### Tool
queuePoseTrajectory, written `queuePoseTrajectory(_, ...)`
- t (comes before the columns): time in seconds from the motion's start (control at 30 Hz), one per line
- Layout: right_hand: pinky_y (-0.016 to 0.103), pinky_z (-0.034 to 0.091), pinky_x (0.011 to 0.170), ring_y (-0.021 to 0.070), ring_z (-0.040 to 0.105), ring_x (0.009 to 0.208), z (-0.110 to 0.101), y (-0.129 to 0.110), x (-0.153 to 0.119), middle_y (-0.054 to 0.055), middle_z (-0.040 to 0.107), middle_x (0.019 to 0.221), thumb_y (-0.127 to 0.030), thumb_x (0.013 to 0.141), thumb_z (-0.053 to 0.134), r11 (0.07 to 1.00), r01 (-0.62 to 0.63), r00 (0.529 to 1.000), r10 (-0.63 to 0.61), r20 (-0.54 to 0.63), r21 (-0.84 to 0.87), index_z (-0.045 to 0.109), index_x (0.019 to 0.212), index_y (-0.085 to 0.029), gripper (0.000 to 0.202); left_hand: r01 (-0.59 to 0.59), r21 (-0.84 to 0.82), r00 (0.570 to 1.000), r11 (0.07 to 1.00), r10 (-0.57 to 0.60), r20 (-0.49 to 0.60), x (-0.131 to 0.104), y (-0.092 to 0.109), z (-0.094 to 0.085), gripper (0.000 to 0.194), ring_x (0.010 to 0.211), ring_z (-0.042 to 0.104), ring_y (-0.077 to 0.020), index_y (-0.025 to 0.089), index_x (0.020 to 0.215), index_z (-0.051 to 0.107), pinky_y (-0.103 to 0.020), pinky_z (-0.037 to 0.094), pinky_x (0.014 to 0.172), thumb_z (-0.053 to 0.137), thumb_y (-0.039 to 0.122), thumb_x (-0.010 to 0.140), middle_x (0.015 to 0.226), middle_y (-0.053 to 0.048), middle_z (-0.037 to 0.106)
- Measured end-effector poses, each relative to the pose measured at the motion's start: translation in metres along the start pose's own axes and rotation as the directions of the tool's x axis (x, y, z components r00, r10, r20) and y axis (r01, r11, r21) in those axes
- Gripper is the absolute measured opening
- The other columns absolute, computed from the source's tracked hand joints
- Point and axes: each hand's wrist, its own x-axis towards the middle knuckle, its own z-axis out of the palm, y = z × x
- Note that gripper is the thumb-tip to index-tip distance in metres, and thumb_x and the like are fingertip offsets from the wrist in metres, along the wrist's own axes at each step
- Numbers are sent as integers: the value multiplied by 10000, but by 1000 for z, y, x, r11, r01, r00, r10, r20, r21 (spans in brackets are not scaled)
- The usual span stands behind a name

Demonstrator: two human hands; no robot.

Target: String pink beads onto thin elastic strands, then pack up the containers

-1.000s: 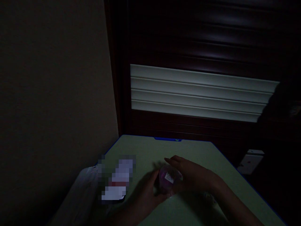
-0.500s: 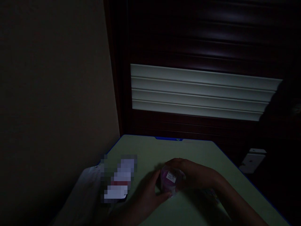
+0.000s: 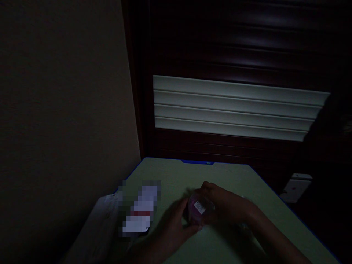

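A small clear round tub [image 3: 193, 215] with purple contents and a white printed label on its face is between my hands, over the pale table [image 3: 170, 170]. My left hand [image 3: 178, 222] grips it from the left, thumb at the near side and fingers on the far-left side. From the right, my right hand [image 3: 221, 203] closes round its far and right sides; some of its fingertips are hidden behind the tub. Under my right forearm lies a small shiny item [image 3: 244, 229], mostly covered and too dark to name.
To the left lies a pixelated flat object [image 3: 145, 200] with a pale surface and a red band. Beside it a whitish sheet or cover [image 3: 96, 220] hangs at the table's left edge. A white box [image 3: 297, 189] with an apple logo stands beyond the right edge. Louvred panels [image 3: 233, 106] rise behind.
The tub and its label have turned slightly clockwise. My right hand has shifted a little, its knuckles raised; my left hand stays nearly in place.
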Motion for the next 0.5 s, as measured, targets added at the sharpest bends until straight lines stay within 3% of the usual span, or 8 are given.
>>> queuePoseTrajectory(0.27, 294, 426, 715, 186, 515, 803, 8, 4, 5, 51, 534, 936, -412, 577, 724, 994, -36, 998, 30, -53, -100, 568, 985, -190, 490, 0, 4, 1000, 1000, 0, -3, 1, 2, -1, 650, 1044, 523, -226, 234, 1217, 432, -337, 429, 876, 709, 253, 629, 1180, -70, 540)
queuePoseTrajectory(0.5, 273, 420, 636, 169, 545, 728, 16, 4, 6, 73, 529, 940, -516, 611, 658, 982, -103, 991, 87, -103, -158, 556, 982, -160, 524, 28, -115, 999, 993, -26, 22, 1, 3, 1, 669, 1074, 514, -236, 248, 1231, 416, -352, 430, 894, 704, 208, 628, 1201, -74, 528)
